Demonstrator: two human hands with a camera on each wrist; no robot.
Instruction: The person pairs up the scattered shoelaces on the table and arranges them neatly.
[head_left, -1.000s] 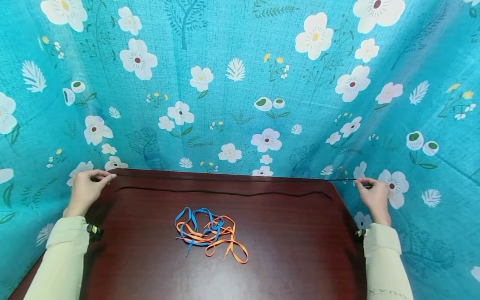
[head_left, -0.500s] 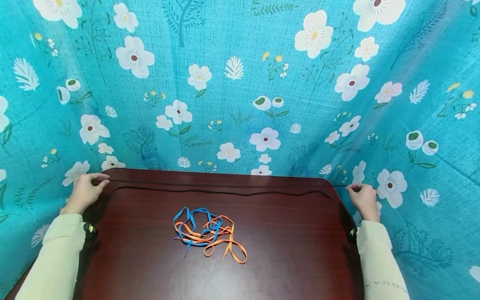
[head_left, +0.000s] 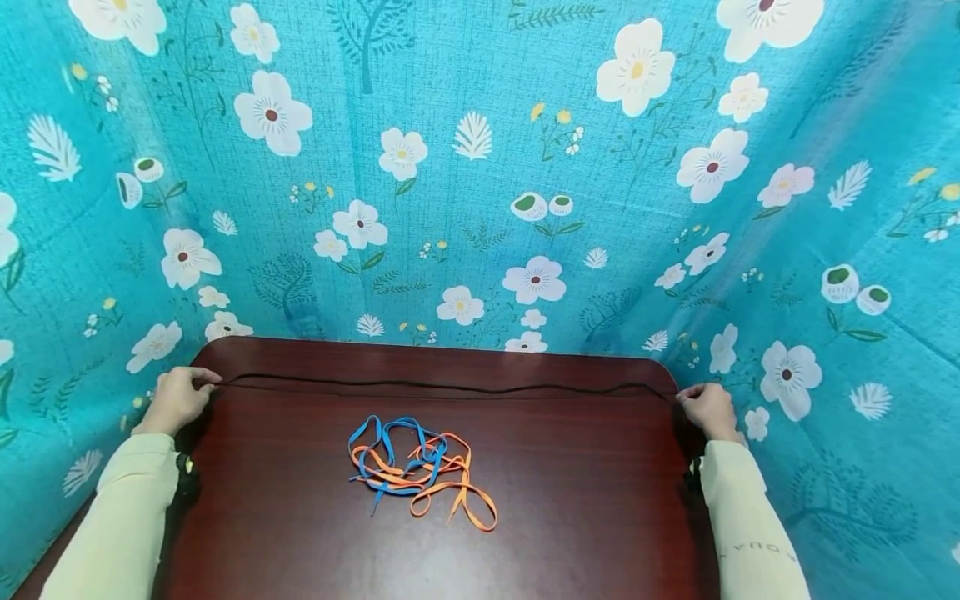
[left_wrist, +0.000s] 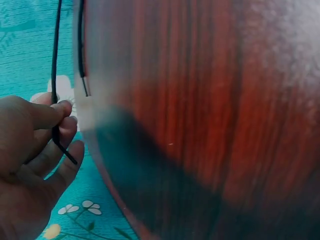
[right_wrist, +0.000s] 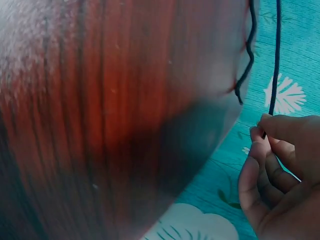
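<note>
My left hand [head_left: 178, 402] pinches one end of a thin black shoelace [left_wrist: 54, 50] between thumb and fingers; its tip pokes out, bent, below them. At the opposite side, my right hand [head_left: 709, 411] pinches the other end. The lace stretches nearly straight between both hands, just nearer to me than a second black lace [head_left: 405, 383] in the head view. That second lace lies wavy along the far part of the table, its ends visible in both wrist views. Whether the stretched lace touches the table, I cannot tell.
A loose tangle of a blue shoelace [head_left: 375, 427] and an orange shoelace [head_left: 483, 510] lies mid-table. The dark reddish-brown table [head_left: 585, 500] has rounded far corners. Turquoise flowered cloth [head_left: 465, 225] hangs behind it and at both sides.
Both hands have lowered towards the table with the stretched lace, which has passed from behind the lying lace to just in front of it. My right hand has also shifted left.
</note>
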